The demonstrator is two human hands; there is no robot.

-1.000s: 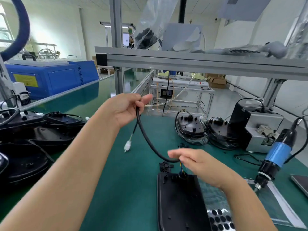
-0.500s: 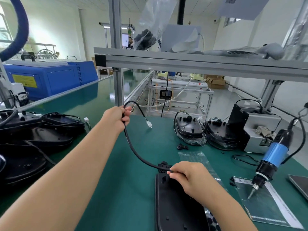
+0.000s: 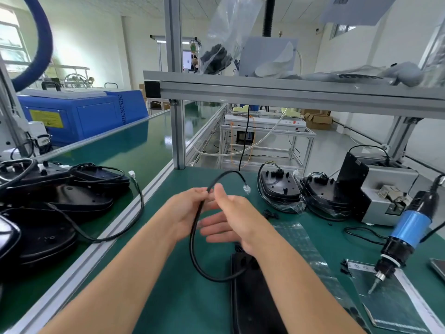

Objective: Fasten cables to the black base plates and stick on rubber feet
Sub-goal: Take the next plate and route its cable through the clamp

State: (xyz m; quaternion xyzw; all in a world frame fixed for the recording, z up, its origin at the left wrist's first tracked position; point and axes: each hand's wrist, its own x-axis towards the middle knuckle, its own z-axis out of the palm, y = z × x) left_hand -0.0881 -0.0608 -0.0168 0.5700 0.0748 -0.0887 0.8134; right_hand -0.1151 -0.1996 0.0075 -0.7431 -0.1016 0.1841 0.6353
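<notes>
A: The fingers (image 3: 192, 201) of the left hand (image 3: 185, 210) pinch the black cable (image 3: 193, 237); the right hand (image 3: 231, 220) is open beside them, holding nothing.

B: The cable seems light and bendy. Below the fingers it loops to the base plate (image 3: 250, 297) on the green mat (image 3: 168, 273). Better to hold it near the white connector (image 3: 247, 189), just beyond the fingertips.

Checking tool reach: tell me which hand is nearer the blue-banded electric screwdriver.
Right. The right hand is mid-bench, left of the blue-banded electric screwdriver; the left hand lies farther left.
</notes>
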